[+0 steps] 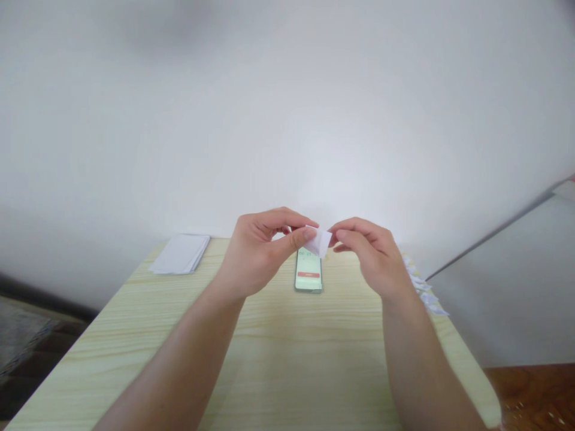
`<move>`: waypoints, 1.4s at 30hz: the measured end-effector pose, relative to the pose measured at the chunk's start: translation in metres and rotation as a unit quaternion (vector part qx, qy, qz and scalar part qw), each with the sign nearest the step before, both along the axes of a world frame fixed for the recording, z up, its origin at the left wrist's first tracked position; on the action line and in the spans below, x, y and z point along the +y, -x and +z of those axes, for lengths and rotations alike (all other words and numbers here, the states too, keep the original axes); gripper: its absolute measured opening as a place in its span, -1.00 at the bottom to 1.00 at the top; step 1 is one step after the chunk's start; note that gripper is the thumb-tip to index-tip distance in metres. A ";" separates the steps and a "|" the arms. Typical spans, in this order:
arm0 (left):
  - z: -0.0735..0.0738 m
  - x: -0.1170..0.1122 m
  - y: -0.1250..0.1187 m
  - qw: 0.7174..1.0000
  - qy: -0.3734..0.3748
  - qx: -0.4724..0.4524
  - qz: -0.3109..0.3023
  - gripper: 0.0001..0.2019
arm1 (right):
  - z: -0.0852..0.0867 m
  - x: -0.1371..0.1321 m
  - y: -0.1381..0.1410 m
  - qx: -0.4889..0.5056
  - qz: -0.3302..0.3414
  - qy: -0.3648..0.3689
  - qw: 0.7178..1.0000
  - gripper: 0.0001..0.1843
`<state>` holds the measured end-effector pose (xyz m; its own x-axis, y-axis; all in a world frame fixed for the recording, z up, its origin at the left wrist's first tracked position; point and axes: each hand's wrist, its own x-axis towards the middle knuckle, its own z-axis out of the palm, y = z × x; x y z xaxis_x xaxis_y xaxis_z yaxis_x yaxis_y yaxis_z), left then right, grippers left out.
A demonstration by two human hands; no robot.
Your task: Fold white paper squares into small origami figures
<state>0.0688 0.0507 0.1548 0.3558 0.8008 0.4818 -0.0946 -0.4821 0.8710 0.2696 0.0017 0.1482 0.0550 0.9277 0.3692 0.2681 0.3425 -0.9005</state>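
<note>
A small folded piece of white paper (pixel 320 242) is held up above the table, between my two hands. My left hand (pixel 263 248) pinches its left side, thumb in front and fingers behind. At the paper's right edge, the fingertips of my right hand (pixel 372 251) are closed together on it. Below and behind the paper lies a phone (pixel 308 284) with a lit screen showing a timer and a red button. The paper and my left hand cover the phone's upper part.
A stack of white paper sheets (pixel 179 254) lies at the back left of the light wooden table (pixel 309 353). Several small folded white papers (pixel 429 297) line the right edge, partly behind my right arm. A white wall (pixel 287 120) rises behind the table.
</note>
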 end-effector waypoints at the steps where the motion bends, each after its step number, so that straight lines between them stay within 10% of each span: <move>1: 0.000 0.000 0.000 1.000 -0.003 0.013 0.003 -0.86 | 0.000 0.000 0.001 0.010 0.004 -0.002 1.000 -0.81; 42: 0.001 0.001 0.000 0.995 0.042 0.086 -0.037 -0.72 | -0.006 0.004 0.008 0.146 0.085 0.065 0.984 -0.65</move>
<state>0.0689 0.0512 0.1554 0.4873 0.8038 0.3413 0.0275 -0.4048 0.9140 0.2619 0.0061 0.1418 -0.0186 0.9712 0.2376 -0.0588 0.2362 -0.9699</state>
